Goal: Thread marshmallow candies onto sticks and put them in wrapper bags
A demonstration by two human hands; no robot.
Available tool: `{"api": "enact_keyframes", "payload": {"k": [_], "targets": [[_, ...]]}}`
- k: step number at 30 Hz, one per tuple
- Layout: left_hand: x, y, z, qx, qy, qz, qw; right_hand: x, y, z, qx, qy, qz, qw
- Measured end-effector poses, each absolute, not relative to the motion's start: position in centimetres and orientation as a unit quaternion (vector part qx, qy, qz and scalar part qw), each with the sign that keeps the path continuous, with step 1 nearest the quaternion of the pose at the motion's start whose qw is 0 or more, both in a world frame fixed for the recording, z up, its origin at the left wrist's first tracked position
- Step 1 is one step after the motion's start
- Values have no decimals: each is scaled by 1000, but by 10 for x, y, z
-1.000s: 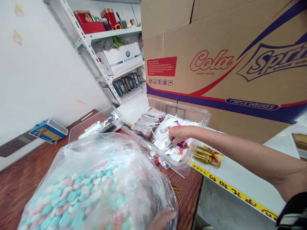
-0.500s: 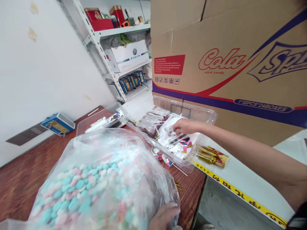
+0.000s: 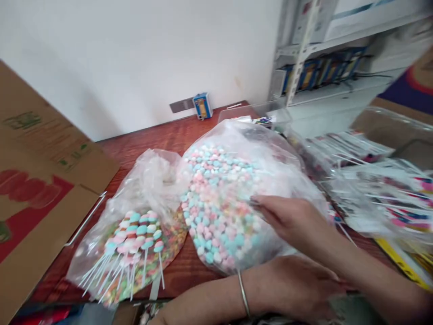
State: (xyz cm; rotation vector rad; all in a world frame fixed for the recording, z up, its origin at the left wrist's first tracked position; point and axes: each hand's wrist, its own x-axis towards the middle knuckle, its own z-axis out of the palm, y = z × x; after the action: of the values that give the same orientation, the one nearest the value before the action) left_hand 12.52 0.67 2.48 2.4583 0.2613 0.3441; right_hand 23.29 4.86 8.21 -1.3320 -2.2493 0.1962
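A clear plastic bag [image 3: 216,239] of pink, white and pale blue round candies lies at the centre of the wooden table. Over its right part is my right hand [image 3: 287,219], fingers drawn together in a pinch; what they hold, if anything, is blurred. My left hand [image 3: 294,286], with a bangle at the wrist, is below it at the bag's near right edge, its fingers smeared by motion. To the left, candy skewers [image 3: 135,232] on white sticks rest on a second clear bag [image 3: 149,176] holding small orange, green and yellow candies.
On the right, a clear plastic tray [image 3: 375,115] holds packaged sticks [image 3: 348,149]. A cardboard box [image 3: 91,167] stands at the left edge. Behind are a blue box [image 3: 203,106], a clear container [image 3: 280,110] and a white metal shelf [image 3: 301,58].
The view has swung left, bringing the skewers and left cardboard box into sight. My right hand has moved from the tray to over the candy bag. My left hand remains near the bag's edge.
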Motion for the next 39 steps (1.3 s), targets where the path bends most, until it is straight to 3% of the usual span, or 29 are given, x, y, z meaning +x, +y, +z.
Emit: {"api": "enact_keyframes", "payload": {"k": [3, 7, 11, 15, 19, 26, 28, 31, 33, 35, 39], "targets": [[74, -4, 50, 908, 127, 122, 381, 163, 58, 42, -418, -884, -12, 210], [3, -15, 56, 823, 317, 167, 440, 122, 62, -7, -371, -909, -13, 188], [-35, -11, 30, 685, 508, 302, 426, 136, 65, -25, -361, -907, 37, 213], [-39, 8, 3, 629, 576, 371, 368, 158, 85, -20, -429, -860, 104, 255], [-30, 30, -11, 654, 585, 330, 348, 155, 106, -22, -449, -861, 124, 205], [-31, 38, -17, 628, 606, 315, 372, 152, 113, -28, -463, -848, 142, 213], [-28, 35, -14, 585, 597, 330, 438, 155, 113, -23, -449, -855, 139, 220], [-14, 32, -7, 442, 519, 339, 648, 158, 110, -7, -414, -858, 135, 275], [-1, 33, -3, 319, 410, 371, 769, 160, 106, 7, -400, -840, 184, 317], [11, 37, 1, 232, 310, 444, 808, 163, 101, 21, -404, -810, 271, 328], [23, 47, 6, 148, 306, 605, 720, 167, 94, 38, -396, -767, 390, 321]]}}
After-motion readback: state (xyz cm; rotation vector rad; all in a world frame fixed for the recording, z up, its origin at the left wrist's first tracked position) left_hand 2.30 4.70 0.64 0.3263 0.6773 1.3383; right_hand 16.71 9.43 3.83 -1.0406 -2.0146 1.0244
